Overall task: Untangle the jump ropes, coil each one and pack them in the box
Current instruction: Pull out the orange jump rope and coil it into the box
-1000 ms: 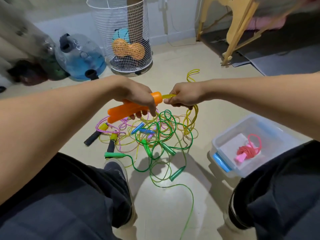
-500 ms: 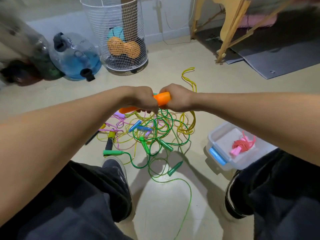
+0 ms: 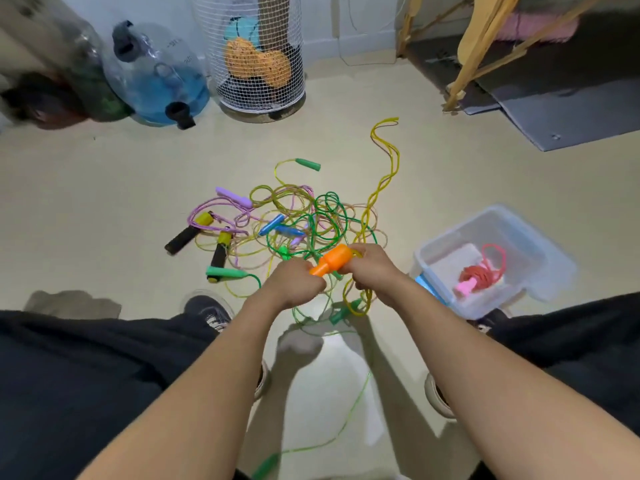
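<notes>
Both gripping the orange handle (image 3: pixel 331 264): left hand (image 3: pixel 297 285) at 7 o'clock, right hand (image 3: pixel 371 268) at 3. Light, floppy yellow rope (image 3: pixel 385 174); probably best held by the rigid handle.

The rope tangle (image 3: pixel 294 230) lies mid-frame on the floor (image 3: pixel 104 174); the box (image 3: pixel 540 244) sits at its right, a coiled rope (image 3: pixel 479 277) inside; the wire basket (image 3: pixel 256 50) stands at top centre.
</notes>
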